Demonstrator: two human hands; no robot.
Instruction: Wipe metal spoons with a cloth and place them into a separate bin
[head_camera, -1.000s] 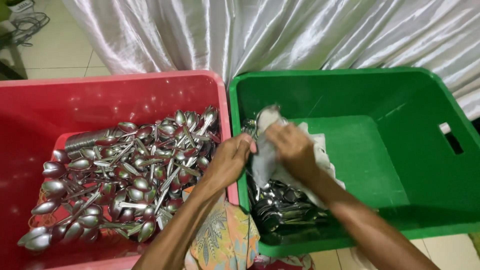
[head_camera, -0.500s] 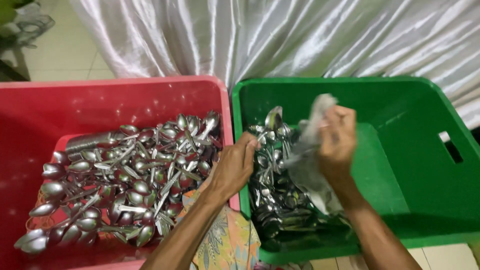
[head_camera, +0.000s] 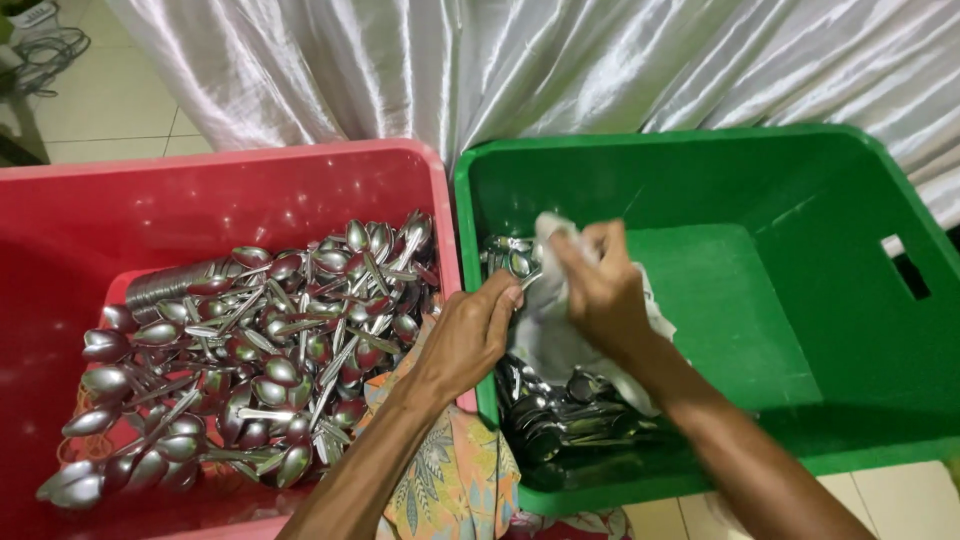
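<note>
Between hands (head_camera: 470, 335) (head_camera: 600, 290) — spoon (head_camera: 522, 268) (cloth-wrapped (head_camera: 560, 330), seemingly).

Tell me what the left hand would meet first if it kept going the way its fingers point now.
The left hand points up and right, over the green crate's near-left corner. Its fingertips already reach the spoon wrapped in the white cloth that the right hand grips, so that comes first; depth is uncertain.

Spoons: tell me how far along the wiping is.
Done: a small pile of spoons lies in the green crate. In hand: the right hand rubs a white cloth over one spoon, whose other end the left hand holds. Left: a much larger heap of spoons in the red crate, so most remains.
</note>
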